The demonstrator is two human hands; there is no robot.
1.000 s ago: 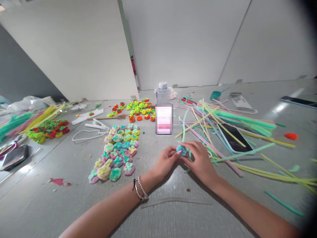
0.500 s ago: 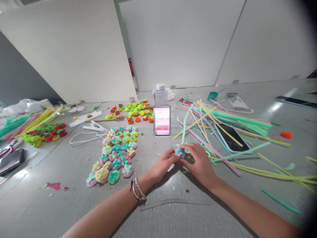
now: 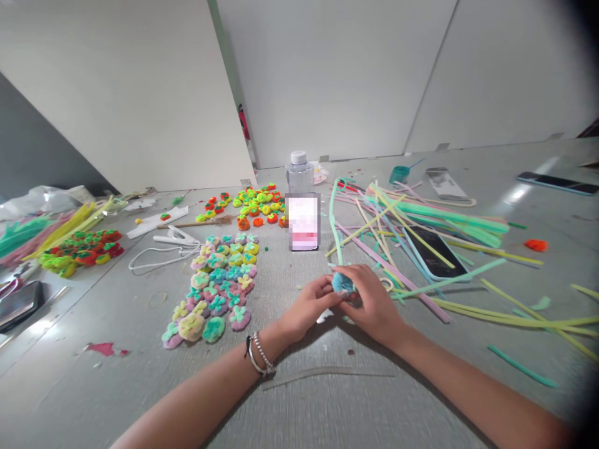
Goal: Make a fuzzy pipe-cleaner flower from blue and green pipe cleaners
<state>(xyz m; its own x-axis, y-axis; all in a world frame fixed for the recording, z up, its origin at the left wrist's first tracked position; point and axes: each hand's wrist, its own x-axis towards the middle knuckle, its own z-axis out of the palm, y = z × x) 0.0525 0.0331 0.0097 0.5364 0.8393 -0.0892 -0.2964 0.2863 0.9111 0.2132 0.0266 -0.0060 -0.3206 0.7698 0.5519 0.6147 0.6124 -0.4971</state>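
My left hand (image 3: 312, 301) and my right hand (image 3: 369, 300) meet at the middle of the grey table, both pinched round a small fuzzy blue ball (image 3: 342, 283). A mint-green pipe cleaner (image 3: 334, 218) rises from that ball and curves away toward the back. My left wrist carries silver and black bracelets (image 3: 259, 355). Just left of my hands lies a patch of finished pastel fuzzy flowers (image 3: 219, 284).
A heap of loose pipe cleaners (image 3: 421, 231) covers a phone (image 3: 435, 252) at right. A water bottle (image 3: 299, 172) and a blurred card (image 3: 304, 222) stand behind. Orange-yellow pieces (image 3: 253, 206), red-green pieces (image 3: 84, 249), a white cable (image 3: 161, 252) and another phone (image 3: 556, 183) lie around.
The green pipe cleaner held at the ball has swung up and leftward. Both hands stay together on the ball, shifted only slightly as the view moved.
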